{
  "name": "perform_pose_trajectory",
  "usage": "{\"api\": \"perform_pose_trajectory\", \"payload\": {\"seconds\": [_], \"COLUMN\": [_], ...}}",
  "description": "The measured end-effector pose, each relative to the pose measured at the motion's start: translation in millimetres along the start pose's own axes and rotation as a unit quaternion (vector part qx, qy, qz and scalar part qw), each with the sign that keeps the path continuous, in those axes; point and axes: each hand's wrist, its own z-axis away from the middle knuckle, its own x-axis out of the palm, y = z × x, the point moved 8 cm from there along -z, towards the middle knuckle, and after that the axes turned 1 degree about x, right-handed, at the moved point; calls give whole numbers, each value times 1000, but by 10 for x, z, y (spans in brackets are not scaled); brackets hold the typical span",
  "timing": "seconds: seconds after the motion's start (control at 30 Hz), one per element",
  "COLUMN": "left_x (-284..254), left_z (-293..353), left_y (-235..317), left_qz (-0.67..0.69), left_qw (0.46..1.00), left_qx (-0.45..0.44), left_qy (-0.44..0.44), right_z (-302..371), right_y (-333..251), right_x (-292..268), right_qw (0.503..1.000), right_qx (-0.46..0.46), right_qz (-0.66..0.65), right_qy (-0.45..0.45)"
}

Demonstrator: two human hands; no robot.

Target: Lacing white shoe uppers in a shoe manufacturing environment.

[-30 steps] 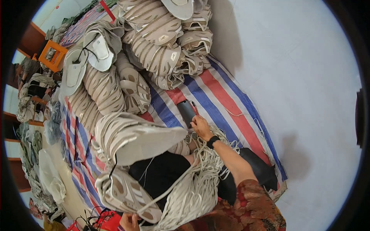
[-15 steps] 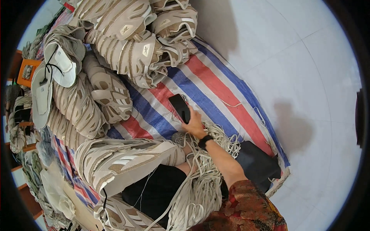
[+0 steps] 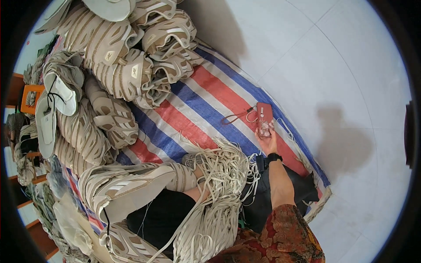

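Observation:
A phone in a reddish case with a pale patterned lower part [image 3: 265,119] is in my right hand [image 3: 266,142], the fingers closed round its lower end. The back of its case faces up, and a red wrist strap [image 3: 234,117] trails left from it. The phone is over the right side of a striped sheet [image 3: 215,87]; whether it touches the sheet I cannot tell. A dark watch [image 3: 274,157] is on that wrist. Left of the forearm, a large bundle of off-white laces [image 3: 215,197] drapes over my leg. My left hand is out of view.
Stacked beige and brown shoe uppers [image 3: 116,74] fill the upper left. Another bundle of uppers [image 3: 127,188] lies across my lap. A black bag-like thing [image 3: 298,188] lies beside the forearm. Pale tiled floor [image 3: 315,57] is on the right; an orange stool-like frame [image 3: 30,98] stands far left.
My right hand has moved right with the phone, from near the laces to the sheet's right side. The phone has turned over: its dark screen faced up before, its case back now.

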Motion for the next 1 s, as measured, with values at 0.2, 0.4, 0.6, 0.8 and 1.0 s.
{"api": "perform_pose_trajectory", "payload": {"seconds": [0.2,0.4,0.6,0.8,1.0], "left_x": [-8,188,310,407,552], "left_z": [23,117,46,121,183], "left_y": [183,-451,-546,-680,-783], "left_qz": [7,149,228,377,516], "left_qw": [999,987,971,924,849], "left_qx": [-45,-55,-57,-21,27], "left_qy": [-18,34,37,62,108], "right_z": [8,-141,8,1984,4374], "right_y": [-25,-158,-435,1175,2952], "right_x": [-422,-630,-112,2179,3005], "right_qw": [987,934,893,749,339], "right_qx": [33,111,71,31,-105], "right_qz": [99,314,437,610,623], "right_qy": [124,125,-79,-257,-697]}}
